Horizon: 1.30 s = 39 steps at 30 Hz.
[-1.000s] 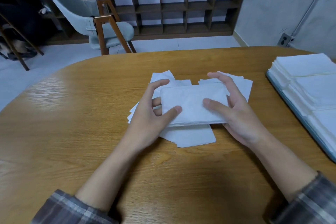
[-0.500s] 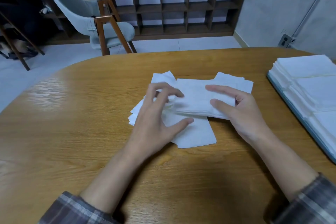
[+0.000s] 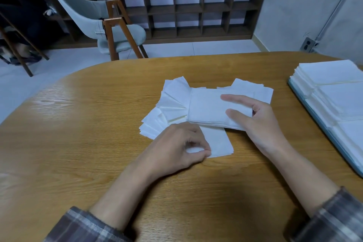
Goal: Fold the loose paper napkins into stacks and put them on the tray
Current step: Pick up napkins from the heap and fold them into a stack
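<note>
A thick folded stack of white paper napkins (image 3: 208, 108) lies on the fanned loose white napkins (image 3: 170, 104) mid-table, its right end grasped by the right hand (image 3: 261, 124). The left hand (image 3: 176, 147) pinches the near corner of a flat single napkin (image 3: 220, 141) on the oval wooden table (image 3: 78, 143). Further white stacks (image 3: 337, 92) fill the blue-rimmed tray (image 3: 325, 129) at the right.

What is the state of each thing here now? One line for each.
Loose napkins: fanned out on the table.
Right hand: grips the folded stack.
Folded stack: folded, over the loose napkins.
Left hand: pinches one loose napkin's edge.
Tray: holds finished stacks.
</note>
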{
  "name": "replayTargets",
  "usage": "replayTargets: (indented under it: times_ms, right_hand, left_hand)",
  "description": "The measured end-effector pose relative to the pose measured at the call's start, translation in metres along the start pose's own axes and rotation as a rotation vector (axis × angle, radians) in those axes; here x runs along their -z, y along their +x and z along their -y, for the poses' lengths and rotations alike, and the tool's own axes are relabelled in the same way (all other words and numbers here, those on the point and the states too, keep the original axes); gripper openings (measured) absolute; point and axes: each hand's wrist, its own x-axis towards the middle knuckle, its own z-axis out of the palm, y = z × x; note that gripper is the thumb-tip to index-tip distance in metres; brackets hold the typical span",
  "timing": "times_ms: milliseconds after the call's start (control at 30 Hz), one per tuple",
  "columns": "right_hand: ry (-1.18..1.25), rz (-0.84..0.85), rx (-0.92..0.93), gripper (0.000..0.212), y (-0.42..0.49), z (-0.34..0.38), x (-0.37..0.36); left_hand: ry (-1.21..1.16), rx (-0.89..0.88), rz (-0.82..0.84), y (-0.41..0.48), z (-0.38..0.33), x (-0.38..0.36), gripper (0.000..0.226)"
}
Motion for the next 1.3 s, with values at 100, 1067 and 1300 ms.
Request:
replayTargets:
  times_ms: [100, 1067, 1300]
  right_hand:
    - [-0.005, 0.007, 0.001, 0.034, -0.001, 0.001, 0.001]
    - [-0.04, 0.06, 0.093, 0.035, -0.002, 0.003, -0.001]
    - [-0.062, 0.045, 0.109, 0.031, -0.003, 0.004, -0.001]
  left_hand:
    - [0.002, 0.023, 0.023, 0.001, 0.001, 0.003, 0.012]
    - [-0.299, 0.11, -0.225, 0.002, -0.002, 0.022, 0.007]
    - [-0.433, 0.076, -0.42, 0.007, -0.011, 0.016, 0.009]
